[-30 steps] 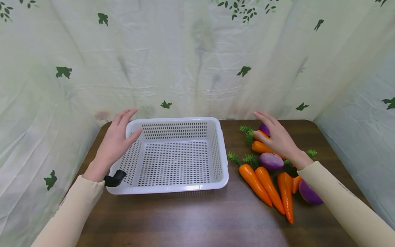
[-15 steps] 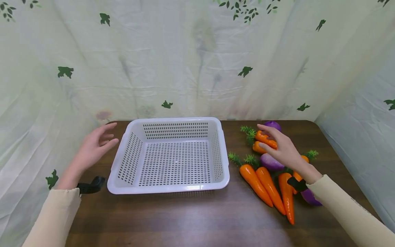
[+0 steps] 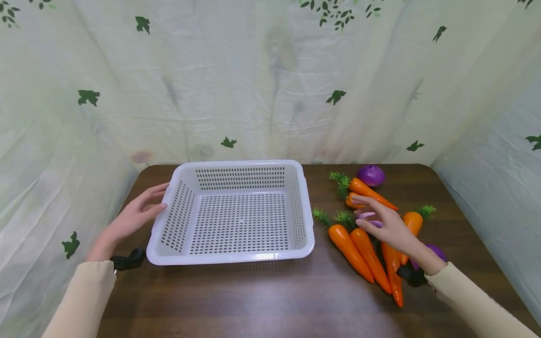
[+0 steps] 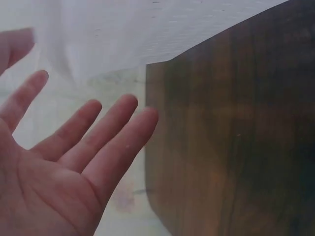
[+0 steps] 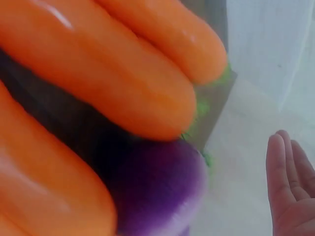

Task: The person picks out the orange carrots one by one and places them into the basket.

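Note:
In the head view a white perforated basket [image 3: 230, 257] stands on the table, with nothing inside it. My left hand [image 3: 137, 213] is at its left rim, fingertips right beside the edge and fingers loosely bent; the left wrist view shows that palm [image 4: 54, 187] holding nothing. My right hand [image 3: 386, 225] hovers over the pile of carrots, partly covering a purple onion [image 5: 162, 184]. Its fingers are relaxed, with thumb and fingertips spread around the onion's top in the head view. Three carrots, one of them the leftmost carrot [image 3: 350, 253], point toward the front.
Another purple onion [image 3: 371, 175] lies at the back, beside an orange carrot [image 3: 372, 193]. A further carrot [image 3: 413, 223] is at the right, partly behind my wrist, near a third onion [image 3: 436, 252]. A leaf-printed curtain [image 3: 270, 94] hangs behind the brown table [image 3: 236, 305].
My left hand has moved from over the basket's left side out to the left, then in to its rim. The right hand has come down and forward to the middle onion.

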{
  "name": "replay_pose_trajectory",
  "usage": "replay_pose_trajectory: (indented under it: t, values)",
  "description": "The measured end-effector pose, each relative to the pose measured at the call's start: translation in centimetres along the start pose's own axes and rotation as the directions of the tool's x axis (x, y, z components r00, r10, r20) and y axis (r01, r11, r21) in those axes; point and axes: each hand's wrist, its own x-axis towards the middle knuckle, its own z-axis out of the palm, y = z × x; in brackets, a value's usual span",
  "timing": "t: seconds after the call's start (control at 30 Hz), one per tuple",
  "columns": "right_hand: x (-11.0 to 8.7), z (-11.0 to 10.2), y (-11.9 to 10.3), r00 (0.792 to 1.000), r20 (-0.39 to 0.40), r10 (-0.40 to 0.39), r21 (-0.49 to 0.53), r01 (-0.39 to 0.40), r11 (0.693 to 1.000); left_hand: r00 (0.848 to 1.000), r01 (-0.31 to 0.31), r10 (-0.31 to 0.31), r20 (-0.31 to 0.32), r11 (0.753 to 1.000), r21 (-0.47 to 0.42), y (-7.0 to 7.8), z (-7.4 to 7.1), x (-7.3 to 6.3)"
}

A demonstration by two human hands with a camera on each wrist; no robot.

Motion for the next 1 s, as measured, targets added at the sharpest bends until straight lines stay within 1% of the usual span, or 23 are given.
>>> replay_pose_trajectory:
  t: [0.07,0.13,0.27,0.53,0.6,0.8,0.87,1.0]
  values:
    - [-0.4,0.5,0.2,1.0,0.016,-0.006,0.003,0.006,1.0,1.0,0.003,-0.001,0.023,0.998,-0.057,-0.5,0.3,0.2]
    - [-0.8,1.0,0.4,1.0,0.025,-0.017,0.0,0.017,1.0,0.999,0.028,-0.024,0.047,0.995,-0.097,-0.9,0.5,0.3]
    - [-1.6,2.0,0.9,0.999,0.044,-0.001,-0.008,0.001,1.0,0.996,0.07,-0.061,0.067,0.988,-0.139,-1.4,0.9,0.5]
    - [-2.7,3.6,1.1,0.994,0.065,0.085,-0.03,-0.083,0.996,0.997,0.052,-0.04,0.062,0.977,-0.206,-2.3,1.4,0.8]
    - [-2.9,3.8,1.0,0.992,0.068,0.107,-0.047,-0.104,0.993,0.997,0.051,-0.039,0.059,0.975,-0.215,-2.4,1.5,0.8]
    - [-3.0,4.5,0.7,0.986,0.076,0.149,-0.05,-0.146,0.988,0.998,0.059,-0.051,0.046,0.976,-0.209,-2.5,1.6,0.8]
    - [-3.0,4.8,0.7,0.985,0.081,0.15,-0.059,-0.146,0.988,0.998,0.061,-0.053,0.042,0.976,-0.21,-2.6,1.7,0.8]
    - [-2.9,5.4,0.5,0.987,0.093,0.133,-0.132,-0.12,0.984,0.998,0.057,-0.051,0.033,0.975,-0.214,-2.7,1.7,0.8]
